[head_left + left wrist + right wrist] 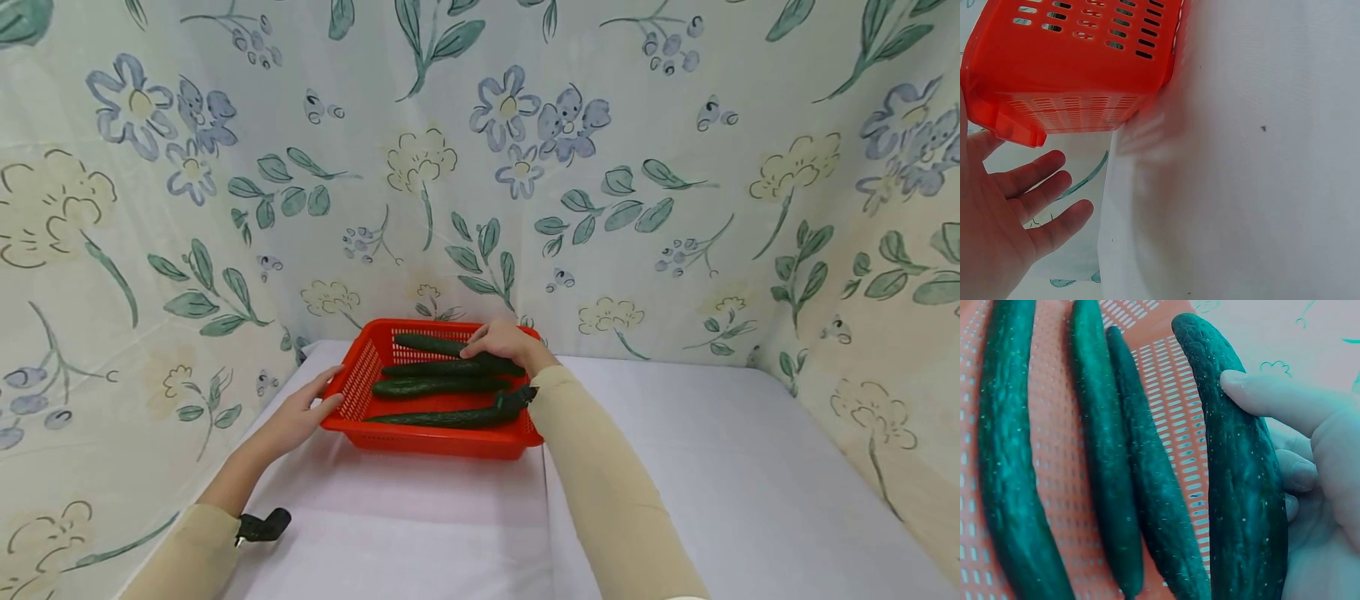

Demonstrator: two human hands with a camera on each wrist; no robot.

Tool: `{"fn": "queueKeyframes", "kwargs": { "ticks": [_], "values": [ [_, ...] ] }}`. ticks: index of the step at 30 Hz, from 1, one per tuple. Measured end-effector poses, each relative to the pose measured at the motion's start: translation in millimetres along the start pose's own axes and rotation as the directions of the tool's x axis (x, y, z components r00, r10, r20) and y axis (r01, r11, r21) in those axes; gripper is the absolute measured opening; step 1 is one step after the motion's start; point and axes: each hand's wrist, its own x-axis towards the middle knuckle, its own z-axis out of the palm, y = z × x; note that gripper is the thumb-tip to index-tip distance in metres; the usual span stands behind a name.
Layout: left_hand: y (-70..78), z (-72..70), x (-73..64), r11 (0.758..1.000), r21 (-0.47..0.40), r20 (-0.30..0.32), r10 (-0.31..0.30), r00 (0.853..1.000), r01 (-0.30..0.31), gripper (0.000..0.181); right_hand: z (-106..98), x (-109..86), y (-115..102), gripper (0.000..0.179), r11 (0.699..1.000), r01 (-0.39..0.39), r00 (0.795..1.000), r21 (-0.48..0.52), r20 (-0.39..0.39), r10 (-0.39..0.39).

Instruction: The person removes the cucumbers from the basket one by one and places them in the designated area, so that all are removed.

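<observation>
A red perforated plastic basket [438,442] stands on the table with several dark green cucumbers lying lengthwise in it. My right hand [510,343] grips the rearmost cucumber [1241,487], thumb on one side and fingers curled round the other. The other cucumbers, among them the front cucumber [442,418] and a middle cucumber [1107,462], lie to its left in the right wrist view. At the basket's left end, my left hand [300,414] rests against the rim. In the left wrist view its fingers [1063,228] are spread and loosely extended beneath the rim's corner.
A white cloth covers the table [697,467], stretching to the right of the basket and in front of it. Close behind and along the sides hangs a floral curtain [465,275]. Small black devices [264,525] are strapped at both wrists.
</observation>
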Motion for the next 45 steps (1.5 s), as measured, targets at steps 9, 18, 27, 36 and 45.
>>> {"fn": "queueKeyframes", "kwargs": {
  "ticks": [9, 18, 27, 36, 45],
  "values": [
    [-0.8, 1.6, -0.2, 1.0, -0.012, -0.001, 0.007, 1.0, -0.007, 0.064, -18, -3.1, -4, 0.027, 0.999, 0.042, 0.999, 0.035, -0.032, -0.041],
    [-1.5, -0.2, 0.5, 1.0, -0.003, -0.005, 0.013, 1.0, -0.013, 0.064, -44, -14.5, -5, 0.03, 0.996, 0.036, 0.999, 0.082, -0.04, -0.033],
    [-3.9, -2.2, 3.3, 0.999, 0.01, 0.006, 0.032, 0.999, -0.032, 0.064, -72, -33.6, -1, 0.031, 0.997, 0.046, 0.996, 0.057, -0.076, -0.042],
    [-5.0, -3.5, 2.5, 1.0, 0.014, 0.015, 0.023, 1.0, -0.023, 0.065, -97, -52.4, 13, 0.026, 0.996, 0.083, 0.988, -0.041, -0.124, -0.088],
    [-3.4, -2.7, 2.0, 1.0, 0.004, 0.015, 0.025, 1.0, -0.025, 0.064, -118, -72.9, 31, 0.029, 0.999, 0.021, 0.985, -0.044, -0.17, -0.029]
  ]
}}
